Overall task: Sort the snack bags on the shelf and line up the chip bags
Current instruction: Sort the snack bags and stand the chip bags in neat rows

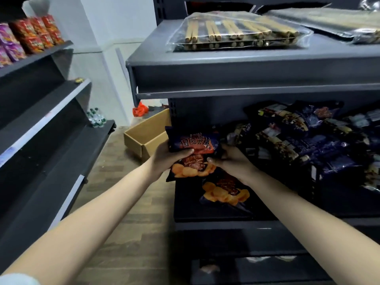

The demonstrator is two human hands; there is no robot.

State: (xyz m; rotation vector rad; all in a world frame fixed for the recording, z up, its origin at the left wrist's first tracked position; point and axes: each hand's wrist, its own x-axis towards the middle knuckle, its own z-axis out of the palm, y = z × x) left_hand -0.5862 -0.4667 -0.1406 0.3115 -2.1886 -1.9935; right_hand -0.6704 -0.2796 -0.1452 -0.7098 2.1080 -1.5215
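Bag of chips, dark blue foil printed with orange crisps (pixel 193 149), stands upright at the left end of the dark metal shelf (pixel 205 212). I read the left hand (pixel 168 159) gripping its left edge and the right hand (pixel 230 159) gripping its right edge. A matching flat bag (pixel 224 192) lies nearer the right hand, with jumbled dark-blue packets (pixel 308 140) farther right.

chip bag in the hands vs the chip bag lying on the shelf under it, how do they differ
1. The held chip bag is gripped by the left hand and right hand. The lying chip bag rests on the shelf with no fingers round it.
2. The held chip bag shows its top and bottom. The lying chip bag's upper part is hidden behind the right wrist.
Shared: dark blue packs picturing orange chips.
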